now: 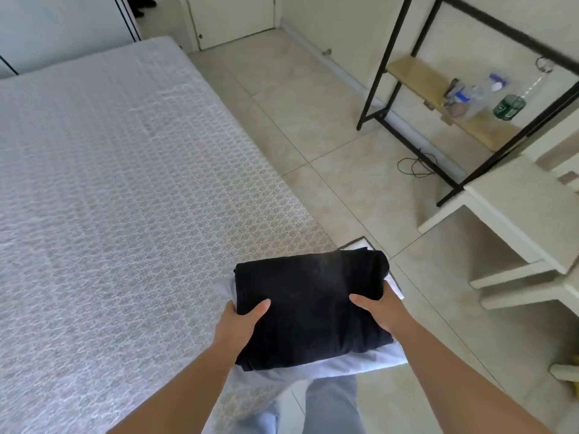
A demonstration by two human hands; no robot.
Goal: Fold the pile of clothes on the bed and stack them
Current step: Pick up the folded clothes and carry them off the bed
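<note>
While held: two folded garments [308, 308].

Both bare forearms reach forward and slightly inward from the lower edge of the view. The left hand [242, 321] grips the left side of a stack of folded clothes [310, 305], thumb lying flat on top and pointing right, the fingers tucked underneath and hidden. The right hand [380, 311] grips the right side the same way, thumb on top pointing left, fingers hidden below. The two hands are level with each other, well apart, thumbs aimed toward one another. Below them, the person's legs show in light trousers.
</note>
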